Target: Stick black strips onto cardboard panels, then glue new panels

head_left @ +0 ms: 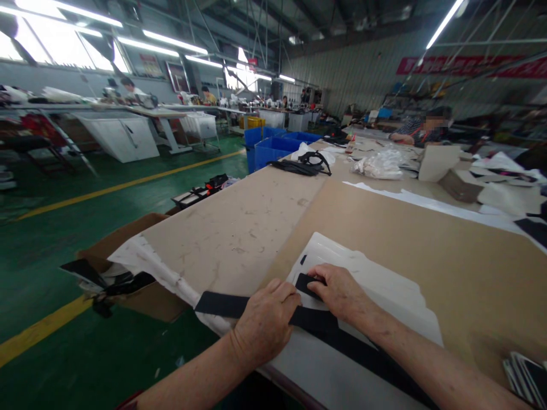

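Observation:
A long black fabric strip (pixel 222 304) runs along the near edge of the table, passing beneath my hands toward the lower right. My left hand (pixel 270 316) lies over it with curled fingers, gripping it near the edge. To the right, my right hand (pixel 337 289) pinches a small black rectangular piece (pixel 305 283) between thumb and fingers. That piece rests over a white sheet with uneven edges (pixel 384 279), just beyond the strip. A tiny dark piece or slot (pixel 303 259) shows near the sheet's left corner. My left fingertips are partly hidden.
Brown board (pixel 427 233) covers the table's right part. An open cardboard box (pixel 158 299) stands below the left edge. Black straps (pixel 303 165), a clear plastic bag (pixel 380 163) and blue bins (pixel 273 149) are farther back. A co-worker (pixel 427 128) sits across the table.

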Demonstrator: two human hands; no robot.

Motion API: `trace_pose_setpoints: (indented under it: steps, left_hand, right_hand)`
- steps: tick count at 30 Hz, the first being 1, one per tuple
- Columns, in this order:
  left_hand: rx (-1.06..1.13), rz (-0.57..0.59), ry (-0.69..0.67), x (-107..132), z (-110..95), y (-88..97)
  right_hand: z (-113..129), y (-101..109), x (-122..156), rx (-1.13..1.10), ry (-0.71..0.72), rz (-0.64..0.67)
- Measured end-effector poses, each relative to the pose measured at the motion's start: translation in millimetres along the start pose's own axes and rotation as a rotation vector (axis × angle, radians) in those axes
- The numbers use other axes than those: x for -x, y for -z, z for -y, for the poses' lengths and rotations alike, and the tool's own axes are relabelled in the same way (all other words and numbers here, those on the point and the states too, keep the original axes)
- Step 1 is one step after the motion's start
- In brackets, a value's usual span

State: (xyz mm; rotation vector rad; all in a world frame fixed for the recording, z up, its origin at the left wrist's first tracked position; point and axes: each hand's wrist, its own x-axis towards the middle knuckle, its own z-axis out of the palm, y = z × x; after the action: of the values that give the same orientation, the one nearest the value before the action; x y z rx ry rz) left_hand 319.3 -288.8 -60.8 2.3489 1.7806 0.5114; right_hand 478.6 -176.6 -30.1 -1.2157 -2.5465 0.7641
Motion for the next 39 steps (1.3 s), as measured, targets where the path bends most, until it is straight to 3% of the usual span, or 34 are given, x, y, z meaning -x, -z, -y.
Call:
trace_pose_setpoints:
  steps: [8, 13, 17, 19, 21, 24, 29, 34, 39]
  left_hand:
    - [-0.027, 0.009, 0.037, -3.4, -2.1, -0.4]
    - [-0.105, 0.11, 0.006, -9.0, -3.1, 3.7]
    - [-0.136, 0.12, 0.006, -10.4, -1.5, 5.2]
    - [-0.144, 0.121, 0.012, -10.4, 0.0, 4.4]
    - [-0.143, 0.125, 0.02, -10.4, 1.4, 3.1]
    - [-0.142, 0.111, 0.009, -10.6, 3.3, 1.0]
    - [-0.196, 0.074, -0.019, -10.9, 7.9, -2.7]
    - [-0.233, 0.029, -0.056, -10.8, 13.5, -6.7]
    - [-0.252, -0.004, -0.068, -10.3, 17.4, -9.2]
  right_hand:
    - [7.0, -0.2, -0.1, 0.151, 0.003, 0.029]
    - [6.7, 4.2, 0.0, 0.109, 0.011, 0.02]
    - [-15.3, 38.8, 20.0, -0.146, -0.058, 0.174]
    - [-36.3, 62.4, 42.4, -0.278, -0.095, 0.285]
    - [-59.9, 81.6, 70.2, -0.351, -0.152, 0.314]
    - [-90.6, 91.0, 110.7, -0.376, -0.306, 0.203]
    - [-108.4, 67.6, 147.5, -0.457, -0.579, -0.091]
    - [-104.4, 55.1, 154.7, -0.241, -0.6, -0.243]
    - [-104.9, 54.3, 154.8, -0.235, -0.623, -0.268]
